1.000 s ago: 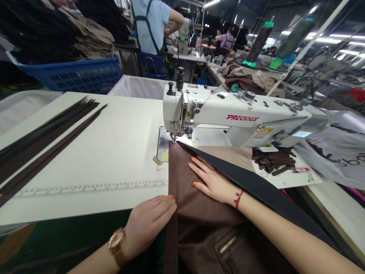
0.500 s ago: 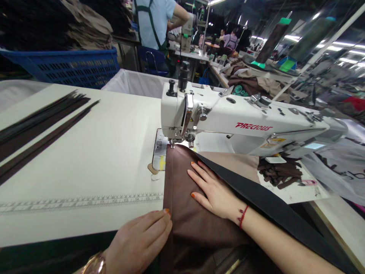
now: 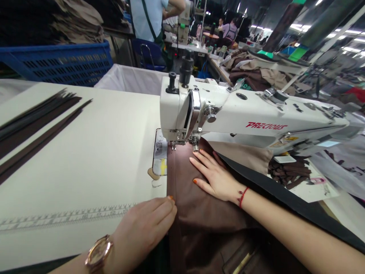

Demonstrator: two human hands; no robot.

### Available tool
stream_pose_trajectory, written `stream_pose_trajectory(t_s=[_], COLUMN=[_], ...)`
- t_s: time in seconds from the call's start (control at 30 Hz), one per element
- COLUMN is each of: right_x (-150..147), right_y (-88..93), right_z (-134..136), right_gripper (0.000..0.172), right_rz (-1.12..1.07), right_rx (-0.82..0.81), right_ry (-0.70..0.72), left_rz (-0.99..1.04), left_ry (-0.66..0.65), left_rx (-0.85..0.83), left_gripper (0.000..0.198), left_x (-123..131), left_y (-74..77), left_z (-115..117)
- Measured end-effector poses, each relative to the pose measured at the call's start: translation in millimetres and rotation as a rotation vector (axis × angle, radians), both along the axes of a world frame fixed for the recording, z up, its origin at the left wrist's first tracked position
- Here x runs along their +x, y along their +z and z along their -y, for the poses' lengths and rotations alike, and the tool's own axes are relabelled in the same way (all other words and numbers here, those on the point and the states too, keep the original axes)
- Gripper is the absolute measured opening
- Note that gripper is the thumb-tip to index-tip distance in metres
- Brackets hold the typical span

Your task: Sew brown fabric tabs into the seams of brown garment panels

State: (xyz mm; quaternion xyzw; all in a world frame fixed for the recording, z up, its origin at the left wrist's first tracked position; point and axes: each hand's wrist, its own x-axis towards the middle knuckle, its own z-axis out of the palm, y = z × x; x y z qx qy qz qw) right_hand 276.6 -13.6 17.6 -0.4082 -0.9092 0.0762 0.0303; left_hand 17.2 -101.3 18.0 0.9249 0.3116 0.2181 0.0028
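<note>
Brown fabric [image 3: 196,213] with a folded left edge lies under the presser foot [image 3: 177,145] of a white sewing machine [image 3: 225,110]. My left hand [image 3: 145,224], with a watch at its wrist, pinches that edge a short way in front of the foot. Flat on the fabric, my right hand [image 3: 213,175] rests with its fingers spread, their tips close to the machine's foot. A black layer [image 3: 273,194] shows along the fabric's right side. Near the bottom, a brass zipper [image 3: 242,263] is set into the brown fabric.
Dark strips [image 3: 37,121] lie on the left of the white table [image 3: 114,152], which has a printed ruler [image 3: 71,217]. Behind are a blue basket [image 3: 65,62] piled with cloth and a co-worker [image 3: 148,19]. Small brown pieces [image 3: 289,173] lie at right.
The brown fabric has fed further under the foot, and both my hands have moved slightly forward with it. The view has shifted a little.
</note>
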Motion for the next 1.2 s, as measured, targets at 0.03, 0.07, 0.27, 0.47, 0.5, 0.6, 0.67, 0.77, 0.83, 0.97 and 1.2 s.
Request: stream_pose_trajectory(t_s=[0.03, 0.07, 0.27, 0.47, 0.5, 0.6, 0.67, 0.77, 0.83, 0.97, 1.2], right_x=[-0.6, -1.1, -3.7, -3.8, -3.9, -5.0, -6.8, -10.0, -11.5, -11.4, -6.7], right_y=[0.1, 0.2, 1.5, -0.7, -1.3, -1.6, -0.5, 1.7, 1.8, -3.1, -11.4], right_z=[-3.2, -6.5, -26.2, -48.2, -52.1, -63.2, -69.9, -79.5, -86.1, -99.5, -117.7], right_gripper=[0.061, 0.061, 0.060, 0.060, 0.059, 0.055, 0.053, 0.050, 0.046, 0.040, 0.039], right_rz=[0.007, 0.016, 0.062, 0.056, 0.053, 0.045, 0.036, 0.017, 0.020, 0.060, 0.027], right_rx=[0.006, 0.012, 0.028, 0.047, 0.052, 0.072, 0.082, 0.085, 0.063, -0.004, -0.046], right_ry=[-0.001, -0.002, -0.005, 0.024, 0.029, 0.043, 0.053, 0.045, 0.031, 0.002, -0.013], left_rz=[-0.013, -0.023, -0.053, -0.093, -0.096, -0.085, -0.085, -0.094, -0.100, -0.106, -0.141], left_ry=[-0.001, -0.004, -0.006, 0.006, 0.011, 0.021, 0.021, 0.021, 0.021, 0.024, 0.032], left_rx=[-0.006, -0.010, -0.006, 0.016, 0.020, 0.036, 0.040, 0.041, 0.036, 0.036, 0.011], left_gripper=[0.034, 0.032, 0.032, 0.033, 0.033, 0.034, 0.034, 0.033, 0.032, 0.028, 0.029], left_x=[-0.4, -0.7, -1.6, -1.9, -2.0, -3.0, -3.7, -4.0, -3.6, -3.5, -8.3], left_y=[0.3, 0.8, 2.0, -1.7, -1.7, -1.0, -0.5, -0.9, -1.9, -4.4, -9.6], left_z=[-3.0, -6.0, -24.6, -42.6, -45.3, -53.1, -58.3, -66.6, -72.2, -82.8, -101.2])
